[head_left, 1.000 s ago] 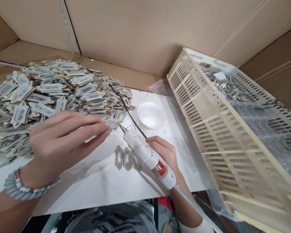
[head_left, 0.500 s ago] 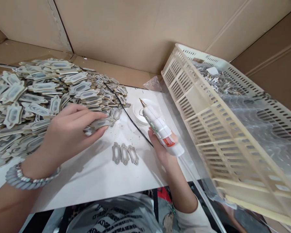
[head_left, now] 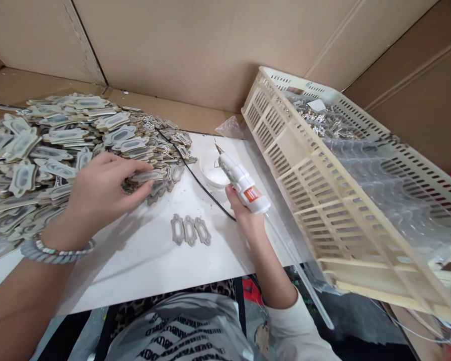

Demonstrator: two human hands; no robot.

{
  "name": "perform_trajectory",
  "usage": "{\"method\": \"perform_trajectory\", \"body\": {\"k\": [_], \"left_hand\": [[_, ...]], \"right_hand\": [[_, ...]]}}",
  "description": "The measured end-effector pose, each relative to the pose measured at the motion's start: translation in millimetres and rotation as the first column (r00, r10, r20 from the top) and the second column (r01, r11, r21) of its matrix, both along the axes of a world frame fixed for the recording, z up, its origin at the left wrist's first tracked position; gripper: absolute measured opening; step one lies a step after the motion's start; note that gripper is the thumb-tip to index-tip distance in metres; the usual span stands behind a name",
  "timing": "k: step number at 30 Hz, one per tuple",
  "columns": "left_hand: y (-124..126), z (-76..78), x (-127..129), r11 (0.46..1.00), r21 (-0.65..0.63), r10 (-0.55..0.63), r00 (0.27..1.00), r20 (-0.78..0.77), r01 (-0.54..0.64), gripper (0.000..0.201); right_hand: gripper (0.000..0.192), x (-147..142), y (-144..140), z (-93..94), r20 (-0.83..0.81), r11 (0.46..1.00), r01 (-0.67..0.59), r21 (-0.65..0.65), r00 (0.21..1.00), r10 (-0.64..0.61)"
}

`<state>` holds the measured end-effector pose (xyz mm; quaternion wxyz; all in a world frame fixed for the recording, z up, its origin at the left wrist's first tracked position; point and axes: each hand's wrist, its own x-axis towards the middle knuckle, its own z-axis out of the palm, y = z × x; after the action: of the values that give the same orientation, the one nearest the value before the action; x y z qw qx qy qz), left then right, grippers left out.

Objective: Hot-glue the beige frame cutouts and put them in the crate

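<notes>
On the white surface [head_left: 150,271], the left hand [head_left: 97,193] is pinching a flat ornate plate [head_left: 146,176] between thumb and fingers at the near edge of a big pile of plates [head_left: 52,150]. The right hand [head_left: 242,213] is gripping a white glue gun [head_left: 242,183], fingers wrapped tight around its body, its metal tip pointing up and away over a small white dish [head_left: 212,173]. Three more plates [head_left: 190,230] are lying side by side, touching, between the two hands. A black cord [head_left: 195,180] is running across the surface past the dish. A cream plastic crate [head_left: 323,200] is sitting tilted to the right.
</notes>
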<state>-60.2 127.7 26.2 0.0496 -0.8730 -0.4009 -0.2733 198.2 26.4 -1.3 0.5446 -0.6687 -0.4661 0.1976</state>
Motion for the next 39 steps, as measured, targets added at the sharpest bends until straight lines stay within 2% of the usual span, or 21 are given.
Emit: {"method": "perform_trajectory", "body": {"k": [8, 13, 21, 25, 28, 31, 34, 36, 39], "left_hand": [[-10, -12.9, 18, 0.996, -0.064, -0.073, 0.988, -0.138, 0.064, 0.033], [-13, -17.2, 42, 0.998, -0.056, -0.046, 0.97, -0.24, 0.033, 0.03], [13, -10.6, 84, 0.996, -0.089, -0.04, 0.943, -0.33, 0.012, 0.022], [18, -7.8, 89, 0.992, -0.125, -0.064, 0.944, -0.325, 0.024, 0.029], [16, -0.3, 82, 0.981, -0.182, -0.129, 0.941, -0.313, 0.074, 0.038], [10, 7.7, 63, 0.929, -0.312, -0.293, 0.908, -0.3, 0.197, 0.045], [0, 6.0, 40, 0.808, -0.488, -0.492, 0.834, -0.25, 0.33, 0.043], [-9, -1.1, 28, 0.747, -0.547, -0.56, 0.8, -0.213, 0.377, 0.046], [-18, -13.8, 20, 0.72, -0.559, -0.569, 0.811, -0.137, 0.411, 0.046]], "right_hand": [[0.032, 2, 2, -0.2, 0.012, 1.0, -0.027, -0.006, 1.0, 0.027], [0.031, 3, 2, -2.6, 0.023, 1.0, -0.026, 0.015, 0.999, 0.026], [0.031, 4, 0, -5.0, 0.009, 1.0, 0.017, 0.025, 1.0, -0.018], [0.028, 5, 1, -4.3, 0.022, 0.999, 0.005, 0.031, 1.0, -0.006], [0.029, 6, 2, -4.9, 0.03, 1.0, 0.002, 0.029, 1.0, -0.003], [0.029, 5, 2, -5.3, 0.037, 1.0, 0.002, 0.023, 0.999, -0.003], [0.028, 5, 1, -4.2, 0.045, 0.999, -0.013, 0.03, 0.999, 0.012], [0.028, 4, 1, -2.8, 0.048, 0.999, -0.025, 0.037, 0.999, 0.023], [0.03, 3, 0, -0.9, 0.048, 0.999, -0.03, 0.036, 0.998, 0.029]]}}
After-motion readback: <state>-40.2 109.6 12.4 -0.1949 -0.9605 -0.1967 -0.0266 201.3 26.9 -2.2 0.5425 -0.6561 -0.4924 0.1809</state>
